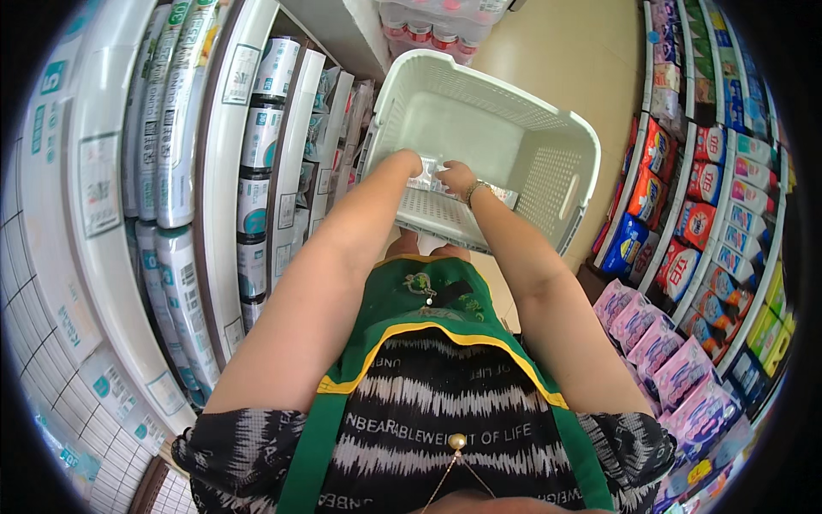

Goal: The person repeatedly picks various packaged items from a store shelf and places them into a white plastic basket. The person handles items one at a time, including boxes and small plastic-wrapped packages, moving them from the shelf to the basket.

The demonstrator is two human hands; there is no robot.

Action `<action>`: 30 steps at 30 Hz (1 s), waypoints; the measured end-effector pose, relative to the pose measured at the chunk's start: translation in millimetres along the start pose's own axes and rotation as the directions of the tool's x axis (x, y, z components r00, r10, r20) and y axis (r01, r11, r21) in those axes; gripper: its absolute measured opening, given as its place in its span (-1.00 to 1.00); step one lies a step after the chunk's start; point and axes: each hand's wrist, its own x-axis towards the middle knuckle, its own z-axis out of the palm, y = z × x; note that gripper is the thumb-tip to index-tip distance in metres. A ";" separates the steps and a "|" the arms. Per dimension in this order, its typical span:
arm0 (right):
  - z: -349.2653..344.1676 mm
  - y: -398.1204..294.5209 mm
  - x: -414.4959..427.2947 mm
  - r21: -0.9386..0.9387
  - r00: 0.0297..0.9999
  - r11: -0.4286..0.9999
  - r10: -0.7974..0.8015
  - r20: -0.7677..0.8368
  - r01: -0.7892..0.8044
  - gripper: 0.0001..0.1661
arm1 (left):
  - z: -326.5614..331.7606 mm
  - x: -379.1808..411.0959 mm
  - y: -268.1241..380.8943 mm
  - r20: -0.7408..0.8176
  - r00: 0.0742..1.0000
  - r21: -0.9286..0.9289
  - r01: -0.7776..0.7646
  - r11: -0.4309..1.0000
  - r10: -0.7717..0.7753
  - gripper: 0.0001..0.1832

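Note:
Both of my hands reach down into a pale green plastic basket (462,122) that stands in front of me. Small white packages (443,182) lie along its near side. My left hand (411,164) is at the left end of these packages; its fingers are largely hidden, and its grip cannot be made out. My right hand (457,177), with a bracelet at the wrist, is over the packages with its fingers partly spread; whether it grips one is unclear.
Shelves on the left hold cling film rolls (176,122) and wrapped rolls (260,144). Shelves on the right carry detergent packs (682,266) and pink packages (684,372). Shrink-wrapped bottles (437,32) stand beyond the basket on the tiled floor (552,51).

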 end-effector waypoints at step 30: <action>-45.2 -159.7 -306.4 -0.187 0.507 0.490 -0.675 0.536 0.851 -0.63 | 84.6 -352.4 9.3 -0.856 0.406 -0.495 -0.823 0.278 -0.320 -0.65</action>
